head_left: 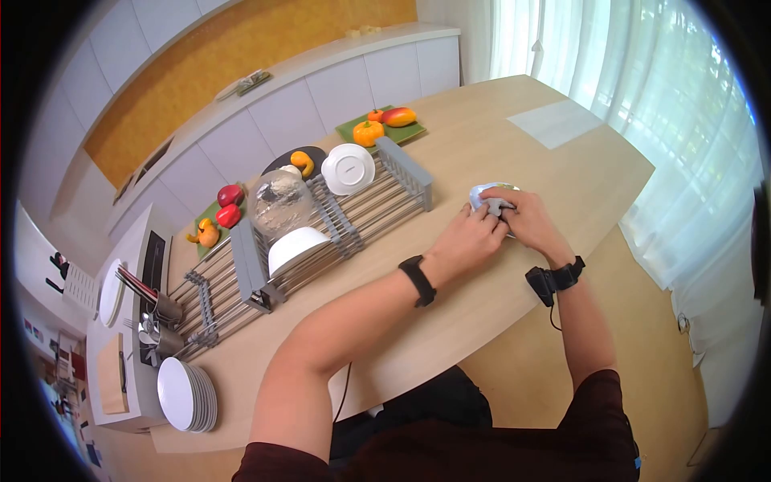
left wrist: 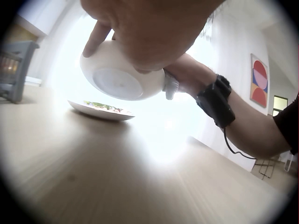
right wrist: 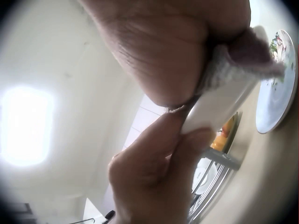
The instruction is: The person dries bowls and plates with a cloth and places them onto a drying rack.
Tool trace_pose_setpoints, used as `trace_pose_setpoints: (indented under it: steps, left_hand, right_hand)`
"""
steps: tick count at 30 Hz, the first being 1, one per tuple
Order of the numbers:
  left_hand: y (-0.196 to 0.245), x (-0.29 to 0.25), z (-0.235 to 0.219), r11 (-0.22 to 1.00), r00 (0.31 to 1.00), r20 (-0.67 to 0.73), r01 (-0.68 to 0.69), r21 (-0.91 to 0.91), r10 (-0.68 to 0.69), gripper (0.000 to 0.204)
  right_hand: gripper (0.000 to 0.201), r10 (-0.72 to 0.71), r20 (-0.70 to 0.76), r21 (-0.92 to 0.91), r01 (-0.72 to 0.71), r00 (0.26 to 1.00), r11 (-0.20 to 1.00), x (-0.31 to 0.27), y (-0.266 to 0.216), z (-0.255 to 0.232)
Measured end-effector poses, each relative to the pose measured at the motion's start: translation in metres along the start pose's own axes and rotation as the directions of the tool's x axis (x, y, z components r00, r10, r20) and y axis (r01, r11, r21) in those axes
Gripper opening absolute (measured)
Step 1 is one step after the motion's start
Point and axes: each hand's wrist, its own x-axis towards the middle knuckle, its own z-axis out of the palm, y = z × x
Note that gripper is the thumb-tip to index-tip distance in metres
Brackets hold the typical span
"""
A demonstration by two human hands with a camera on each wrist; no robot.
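Observation:
Above the right part of the table, my left hand (head_left: 468, 241) grips a white bowl (left wrist: 117, 81), which is tilted with its foot ring turned toward the left wrist camera. In the right wrist view, the left thumb (right wrist: 198, 140) lies along the bowl's wall. My right hand (head_left: 528, 221) holds a bunched grey cloth (right wrist: 229, 70) over the bowl's edge. From the head, the two hands and the cloth hide most of the bowl. Just beyond, a pale blue plate (right wrist: 275, 100) with a printed leaf pattern lies on the table.
Left of the hands stands a metal dish rack (head_left: 373, 213) with white bowls (head_left: 297, 247) and a clear dome (head_left: 279, 205). Stacked white plates (head_left: 186, 395) sit at the near left. Green trays (head_left: 414, 128) of produce lie behind the rack, and a pale sheet (head_left: 556, 123) lies far right.

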Motion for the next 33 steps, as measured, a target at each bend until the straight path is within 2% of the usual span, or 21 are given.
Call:
trace_pose_setpoints:
  steps: [1, 6, 8, 9, 11, 12, 14, 15, 17, 18, 19, 20, 21, 24, 25, 28, 29, 30, 31, 32, 33]
  left_hand:
    - [-0.004, -0.007, -0.009, 1.000, 1.000, -0.006, -0.005, -0.023, 0.005, 0.020]
    - [-0.017, -0.041, -0.082, 0.997, 0.995, -0.090, -0.025, 0.076, 0.031, 0.016]
    - [-0.015, -0.054, -0.095, 0.997, 0.973, -0.228, 0.003, -0.083, -0.022, 0.016]
    - [-0.012, -0.060, -0.102, 0.997, 0.973, -0.229, 0.007, -0.082, -0.025, 0.016]
    - [-0.004, -0.071, -0.118, 0.913, 0.971, -0.119, 0.147, -0.381, -0.206, 0.016]
    - [0.001, -0.074, -0.125, 0.913, 0.972, -0.118, 0.147, -0.380, -0.205, 0.016]
    - [0.010, -0.079, -0.139, 0.707, 0.886, 0.015, 0.381, -0.596, -0.464, 0.013]
    - [0.012, -0.081, -0.143, 0.708, 0.887, 0.016, 0.380, -0.596, -0.462, 0.013]
    - [0.014, -0.083, -0.148, 0.323, 0.654, 0.281, 0.645, -0.692, -0.702, 0.022]
    - [0.014, -0.082, -0.146, 0.324, 0.655, 0.279, 0.643, -0.694, -0.703, 0.022]
    - [0.014, -0.080, -0.140, 0.099, 0.570, 0.219, 0.474, -0.875, -0.792, 0.026]
    - [0.013, -0.078, -0.136, -0.104, 0.459, 0.199, 0.224, -0.969, -0.866, 0.031]
    - [0.010, -0.079, -0.136, -0.105, 0.462, 0.200, 0.224, -0.969, -0.864, 0.031]
    - [-0.005, -0.083, -0.139, -0.195, 0.263, 0.214, 0.099, -0.976, -0.941, 0.035]
    - [-0.009, -0.084, -0.142, -0.191, 0.267, 0.212, 0.100, -0.976, -0.940, 0.035]
    - [-0.020, -0.089, -0.146, -0.188, 0.161, 0.196, 0.062, -0.980, -0.967, 0.035]
    - [-0.020, -0.090, -0.149, -0.188, 0.159, 0.195, 0.062, -0.980, -0.968, 0.035]
    - [-0.020, -0.091, -0.153, -0.191, 0.141, 0.198, 0.063, -0.980, -0.970, 0.035]
    - [-0.020, -0.091, -0.156, -0.195, 0.124, 0.201, 0.064, -0.979, -0.972, 0.036]
    - [-0.021, -0.094, -0.154, -0.196, 0.124, 0.203, 0.064, -0.978, -0.971, 0.036]
    - [-0.023, -0.099, -0.150, -0.197, 0.131, 0.212, 0.118, -0.973, -0.968, 0.034]
  right_hand:
    - [0.040, -0.023, 0.090, -0.017, 0.025, 0.996, 1.000, -0.001, -0.005, 0.001]
    - [0.040, -0.238, 0.153, 0.055, 0.232, 0.959, 0.971, -0.022, 0.008, -0.011]
    - [0.039, -0.325, 0.176, 0.108, 0.310, 0.929, 0.944, -0.023, 0.006, -0.013]
    - [0.036, -0.290, 0.162, 0.186, 0.260, 0.943, 0.948, -0.022, 0.004, -0.014]
    - [0.033, -0.255, 0.151, 0.263, 0.209, 0.955, 0.942, -0.015, 0.006, -0.015]
    - [0.033, -0.194, 0.179, 0.482, 0.086, 0.965, 0.872, -0.008, 0.013, -0.013]
    - [0.031, -0.155, 0.235, 0.807, -0.104, 0.960, 0.581, 0.003, 0.025, 0.005]
    - [0.031, -0.154, 0.233, 0.808, -0.103, 0.960, 0.581, 0.004, 0.027, 0.020]
    - [0.032, -0.033, 0.267, 0.962, -0.268, 0.963, -0.046, 0.006, 0.016, 0.053]
    - [0.037, 0.267, 0.275, 0.959, -0.282, 0.924, -0.012, 0.008, -0.018, 0.068]
    - [0.037, 0.266, 0.274, 0.960, -0.281, 0.924, -0.011, 0.018, -0.019, 0.085]
    - [0.037, 0.227, 0.316, 0.947, -0.291, 0.921, -0.135, 0.033, -0.009, 0.105]
    - [0.038, 0.184, 0.351, 0.919, -0.300, 0.918, -0.257, 0.040, -0.008, 0.120]
    - [0.036, 0.265, 0.271, 0.962, -0.253, 0.925, -0.098, 0.019, -0.095, 0.136]
    - [0.036, 0.263, 0.267, 0.963, -0.249, 0.927, -0.099, 0.016, -0.102, 0.144]
    - [0.041, 0.170, 0.072, 0.960, -0.115, 0.983, 0.256, 0.009, -0.115, 0.166]
    - [0.041, 0.169, 0.073, 0.960, -0.116, 0.983, 0.256, 0.005, -0.119, 0.172]
    - [0.044, 0.137, -0.246, 0.731, 0.091, 0.960, 0.677, 0.002, -0.122, 0.178]
    - [0.049, -0.038, -0.500, 0.293, 0.210, 0.865, 0.933, 0.000, -0.124, 0.181]
    - [0.049, -0.037, -0.501, 0.292, 0.209, 0.865, 0.933, -0.001, -0.124, 0.180]
    - [0.052, -0.224, -0.536, 0.080, 0.313, 0.814, 0.947, -0.002, -0.126, 0.179]
